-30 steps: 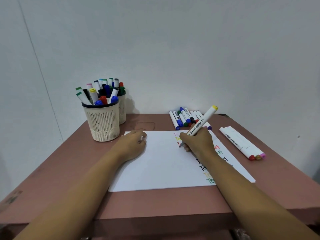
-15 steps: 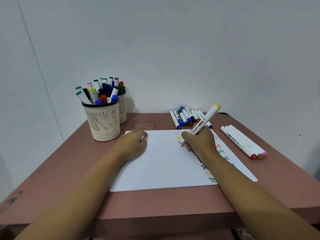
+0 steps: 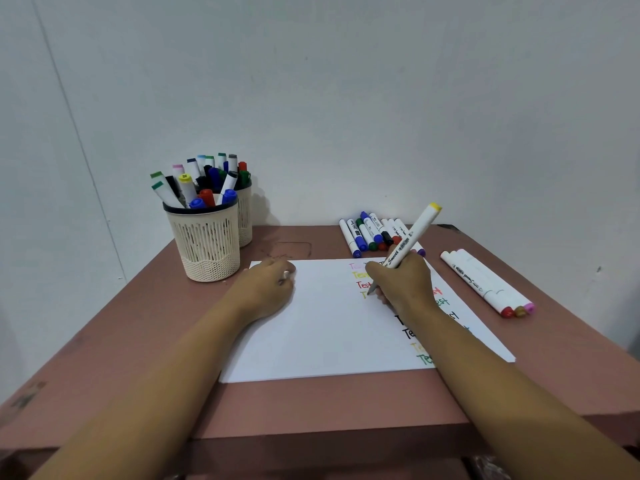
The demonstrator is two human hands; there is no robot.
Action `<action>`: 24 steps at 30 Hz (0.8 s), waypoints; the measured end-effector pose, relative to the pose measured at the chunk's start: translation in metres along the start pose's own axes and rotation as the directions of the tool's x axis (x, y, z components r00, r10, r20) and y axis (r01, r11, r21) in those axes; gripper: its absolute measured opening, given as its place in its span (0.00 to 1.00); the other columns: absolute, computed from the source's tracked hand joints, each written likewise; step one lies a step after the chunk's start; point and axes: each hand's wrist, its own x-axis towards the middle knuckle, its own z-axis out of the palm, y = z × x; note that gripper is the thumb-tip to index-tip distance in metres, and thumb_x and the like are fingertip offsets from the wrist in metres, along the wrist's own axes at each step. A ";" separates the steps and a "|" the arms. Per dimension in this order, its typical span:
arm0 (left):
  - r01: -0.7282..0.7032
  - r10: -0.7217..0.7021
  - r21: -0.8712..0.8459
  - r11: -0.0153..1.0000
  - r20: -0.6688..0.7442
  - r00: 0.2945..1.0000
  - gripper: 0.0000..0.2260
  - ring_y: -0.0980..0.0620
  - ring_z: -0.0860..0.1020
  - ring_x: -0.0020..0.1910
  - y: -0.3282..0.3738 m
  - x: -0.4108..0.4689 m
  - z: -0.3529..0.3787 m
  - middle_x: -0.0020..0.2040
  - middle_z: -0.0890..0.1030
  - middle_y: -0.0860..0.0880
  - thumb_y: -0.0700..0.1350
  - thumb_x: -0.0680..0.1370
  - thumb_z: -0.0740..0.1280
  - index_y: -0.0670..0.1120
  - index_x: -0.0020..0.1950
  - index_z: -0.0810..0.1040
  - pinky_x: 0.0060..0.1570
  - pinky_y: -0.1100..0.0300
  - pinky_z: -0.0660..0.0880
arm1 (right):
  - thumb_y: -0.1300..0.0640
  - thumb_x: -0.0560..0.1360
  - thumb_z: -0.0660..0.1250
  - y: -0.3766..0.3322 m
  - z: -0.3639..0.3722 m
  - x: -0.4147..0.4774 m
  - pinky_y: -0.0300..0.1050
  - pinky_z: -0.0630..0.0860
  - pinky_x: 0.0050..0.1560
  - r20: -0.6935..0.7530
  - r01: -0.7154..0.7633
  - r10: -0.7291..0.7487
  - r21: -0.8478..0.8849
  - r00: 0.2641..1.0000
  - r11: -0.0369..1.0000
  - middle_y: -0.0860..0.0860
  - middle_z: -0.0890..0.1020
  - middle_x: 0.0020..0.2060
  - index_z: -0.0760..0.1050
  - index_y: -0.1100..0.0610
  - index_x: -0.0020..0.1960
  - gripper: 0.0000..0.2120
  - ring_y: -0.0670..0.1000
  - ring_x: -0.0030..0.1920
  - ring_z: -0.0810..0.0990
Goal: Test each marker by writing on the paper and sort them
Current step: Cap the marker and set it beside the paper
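A white sheet of paper lies on the brown table, with several coloured "Test" words down its right half. My right hand grips a white marker with a yellow end, its tip touching the paper beside a faint yellow letter. My left hand rests curled on the paper's top left corner, holding a small white cap-like piece between the fingers.
Two cream mesh cups full of markers stand at the back left. A row of several capped markers lies at the back. Three white markers lie right of the paper. A wall stands close behind the table.
My right hand has shifted slightly down and right along the paper with the marker tip on it. My left hand has stayed put.
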 end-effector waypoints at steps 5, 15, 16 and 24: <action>0.009 -0.009 0.001 1.000 0.001 1.000 0.13 0.47 0.70 0.63 0.000 0.000 0.001 0.65 0.72 0.48 0.47 0.81 0.57 0.50 0.64 0.72 0.63 0.56 0.65 | 0.63 0.71 0.66 -0.001 -0.001 -0.001 0.32 0.63 0.18 -0.002 0.029 -0.030 -0.059 1.000 0.998 0.60 0.80 0.36 0.65 0.56 0.34 0.12 0.45 0.22 0.71; 0.003 -0.003 -0.006 1.000 -0.003 1.000 0.13 0.48 0.70 0.62 -0.001 0.000 0.001 0.65 0.72 0.49 0.47 0.80 0.57 0.50 0.63 0.73 0.63 0.56 0.65 | 0.63 0.72 0.67 -0.003 -0.002 -0.004 0.34 0.63 0.18 -0.008 0.014 -0.014 -0.048 1.000 0.999 0.53 0.75 0.31 0.64 0.56 0.36 0.13 0.44 0.20 0.70; 0.002 -0.002 -0.005 1.000 -0.003 1.000 0.13 0.48 0.70 0.62 -0.001 0.000 0.001 0.65 0.72 0.49 0.47 0.80 0.57 0.50 0.63 0.73 0.63 0.56 0.65 | 0.63 0.72 0.67 -0.003 -0.003 -0.004 0.33 0.63 0.18 -0.025 0.015 -0.016 -0.039 1.000 0.999 0.54 0.75 0.32 0.65 0.56 0.35 0.12 0.43 0.19 0.70; 0.004 -0.004 -0.001 1.000 0.002 1.000 0.13 0.47 0.71 0.61 -0.001 0.000 0.001 0.64 0.73 0.48 0.47 0.80 0.57 0.50 0.63 0.73 0.63 0.55 0.66 | 0.63 0.72 0.67 -0.003 -0.003 -0.005 0.36 0.66 0.22 -0.019 -0.001 0.001 -0.016 1.000 1.000 0.56 0.79 0.32 0.67 0.57 0.36 0.10 0.46 0.23 0.73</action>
